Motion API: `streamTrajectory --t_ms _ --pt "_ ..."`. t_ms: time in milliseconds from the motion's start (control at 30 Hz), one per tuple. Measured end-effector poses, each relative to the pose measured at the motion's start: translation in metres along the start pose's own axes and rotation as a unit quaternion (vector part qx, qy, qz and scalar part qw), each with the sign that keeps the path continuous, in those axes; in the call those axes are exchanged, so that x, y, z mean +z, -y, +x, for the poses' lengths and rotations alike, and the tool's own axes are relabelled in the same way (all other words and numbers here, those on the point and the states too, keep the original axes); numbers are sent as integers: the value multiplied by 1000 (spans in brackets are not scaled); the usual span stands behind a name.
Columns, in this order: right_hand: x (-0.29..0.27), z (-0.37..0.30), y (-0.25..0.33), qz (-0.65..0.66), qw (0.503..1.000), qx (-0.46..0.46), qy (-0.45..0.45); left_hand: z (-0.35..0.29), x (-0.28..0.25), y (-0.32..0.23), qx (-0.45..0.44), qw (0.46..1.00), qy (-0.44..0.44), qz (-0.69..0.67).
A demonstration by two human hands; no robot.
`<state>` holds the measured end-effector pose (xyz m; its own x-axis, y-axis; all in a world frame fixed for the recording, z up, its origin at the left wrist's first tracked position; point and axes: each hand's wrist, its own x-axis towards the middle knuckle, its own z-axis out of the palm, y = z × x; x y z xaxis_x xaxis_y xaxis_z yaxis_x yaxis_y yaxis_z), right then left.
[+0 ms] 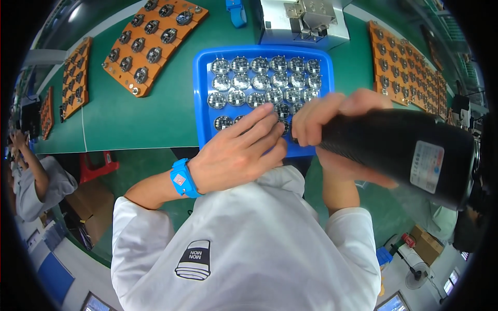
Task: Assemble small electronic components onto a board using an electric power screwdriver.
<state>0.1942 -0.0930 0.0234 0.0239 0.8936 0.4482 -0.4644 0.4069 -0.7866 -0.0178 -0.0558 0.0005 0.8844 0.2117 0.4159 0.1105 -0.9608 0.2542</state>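
My right hand (342,122) is wrapped round a thick black electric screwdriver (394,150) with a pale label. The tool lies slanted, its narrow end toward the blue tray (199,78) and its tip hidden by my fingers. My left hand (241,150), with a blue wrist strap (184,178), stretches over the tray's near part. Its fingers lie extended, fingertips by the round silvery circuit parts (281,110) beside my right fingers. Rows of such round parts (240,81) fill the tray. Both hands cover some of the near ones.
Orange boards with dark round pieces stand at the left (150,44) and right (397,62) of the green table (171,93). A metal fixture (306,23) sits behind the tray, with a blue strap (236,14) beside it. Another person (41,181) is at the far left.
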Motion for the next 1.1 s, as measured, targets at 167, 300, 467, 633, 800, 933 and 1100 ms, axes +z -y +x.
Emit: streamTrajectory --t_ms 167,300,467,633,800,933,1100 --pt "-1 4 5 24 1000 2 18 -1 -1 0 0 1000 -3 -1" --pt "-6 12 6 47 998 3 41 -2 -3 0 -9 1000 16 -6" --pt "-32 67 38 -48 984 -159 64 4 -6 1 -8 999 19 -31" --pt "-25 101 25 -20 974 -227 8 6 -6 3 6 999 26 -25" --pt "-9 120 7 78 957 -275 -42 4 -6 5 1 999 24 -27" --pt "-9 121 5 -328 908 -215 -146 5 -6 5 7 999 21 -28" --pt "4 136 -17 398 881 -239 89 7 -12 9 2 997 41 -60"
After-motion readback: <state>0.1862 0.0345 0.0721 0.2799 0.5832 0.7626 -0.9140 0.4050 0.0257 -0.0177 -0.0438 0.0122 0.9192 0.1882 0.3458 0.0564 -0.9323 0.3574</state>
